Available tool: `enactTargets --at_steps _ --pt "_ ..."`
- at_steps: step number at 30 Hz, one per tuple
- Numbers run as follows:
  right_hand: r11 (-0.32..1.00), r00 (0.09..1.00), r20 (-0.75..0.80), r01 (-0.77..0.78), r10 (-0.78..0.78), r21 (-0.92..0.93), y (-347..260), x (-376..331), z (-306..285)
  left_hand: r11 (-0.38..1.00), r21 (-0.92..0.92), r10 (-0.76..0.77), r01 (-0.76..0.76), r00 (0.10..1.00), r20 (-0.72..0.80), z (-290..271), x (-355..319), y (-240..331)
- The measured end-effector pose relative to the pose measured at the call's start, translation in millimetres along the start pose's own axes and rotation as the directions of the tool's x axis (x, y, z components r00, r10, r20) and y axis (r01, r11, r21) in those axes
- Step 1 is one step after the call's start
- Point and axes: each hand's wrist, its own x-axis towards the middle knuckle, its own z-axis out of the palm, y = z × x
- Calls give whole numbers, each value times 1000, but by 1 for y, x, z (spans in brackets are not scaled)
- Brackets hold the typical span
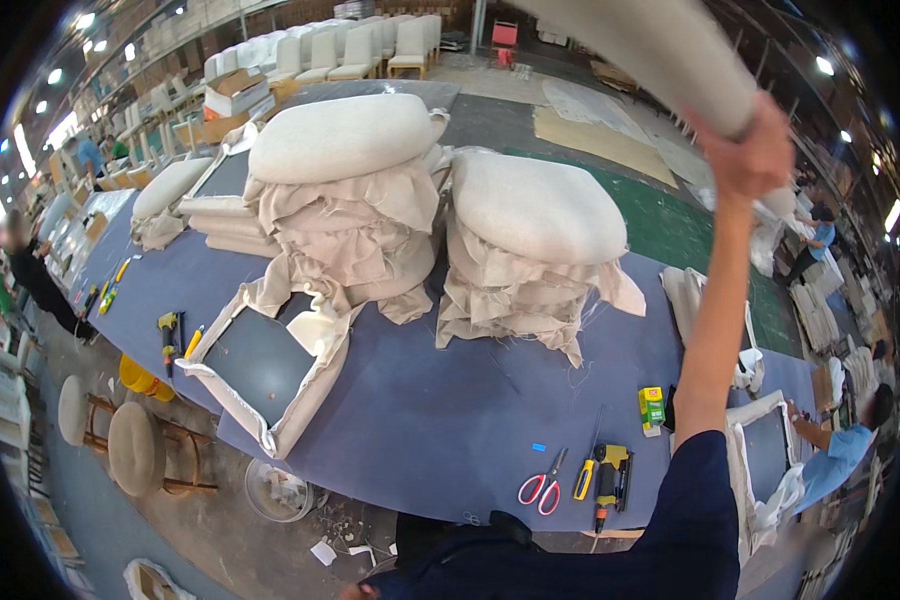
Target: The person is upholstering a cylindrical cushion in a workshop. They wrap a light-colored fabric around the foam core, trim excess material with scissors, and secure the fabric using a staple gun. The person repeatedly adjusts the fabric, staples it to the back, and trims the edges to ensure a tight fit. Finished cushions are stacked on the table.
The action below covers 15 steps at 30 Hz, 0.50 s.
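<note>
In the head view, the right hand [753, 155] is raised at the upper right, its fingers clamped on the lower end of a beige padded piece [660, 45], which slants up to the left and runs out of the top edge. The left hand [360, 592] barely shows at the bottom edge (only a sliver of it), so I cannot tell whether its fingers are apart or together.

Below the raised arm spreads a blue-grey worktop [400, 400]. Toward its far side stand a taller cushion stack [340, 140] and, just right of it, a lower cushion stack [535, 205], both with loose cloth hanging in folds. An upholstered frame [320, 375] with a dark inner panel lies at the near left edge. Near the person are red-handled scissors [542, 490], a yellow-handled tool [584, 480], a yellow-and-black power tool [607, 485] and a green-and-yellow box [652, 408]. At the far right, a co-worker in a blue shirt [838, 460] reaches to another frame [765, 450].
</note>
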Motion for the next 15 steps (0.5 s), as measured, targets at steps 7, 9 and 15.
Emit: enactTargets --at_steps 7,9,15 --pt "935 591 795 -189 -136 301 -137 -298 -29 856 -510 142 -85 987 75 48 -15 37" --pt "915 592 805 -333 17 226 -163 -298 -31 795 -605 122 -48 989 82 63 -36 33" --pt "908 491 869 -336 -57 250 -176 -253 -31 668 -744 166 -10 977 136 87 -45 14"
